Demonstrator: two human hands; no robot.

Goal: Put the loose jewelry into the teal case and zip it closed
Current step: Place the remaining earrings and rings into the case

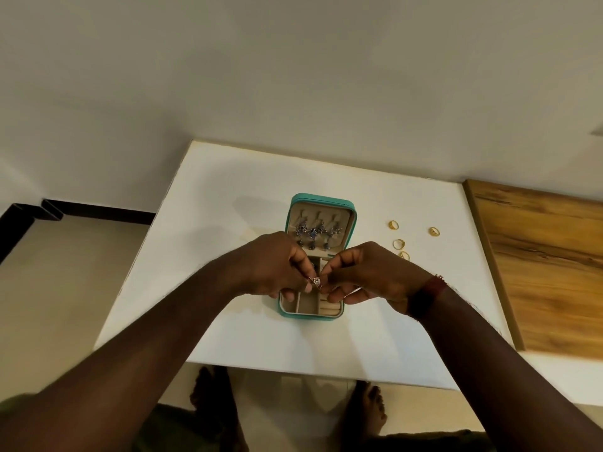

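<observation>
The teal case [321, 201] lies open on the white table [228, 197], lid toward the far side, with dark blue-stoned pendants [316, 233] hanging inside the lid. Beige compartments and ring rolls [328, 309] show at its near end. Both hands meet over the case's tray. My left hand [277, 265] and my right hand [368, 275] pinch a stone-set ring [316, 282] between their fingertips. Several gold rings lie loose on the table to the right, among them one at the far left [394, 225] and one farther right [434, 231].
A wooden board [538, 265] lies along the table's right side. A red band [430, 291] is on my right wrist. My bare feet [365, 415] stand below the table's near edge. A plain wall rises behind the table.
</observation>
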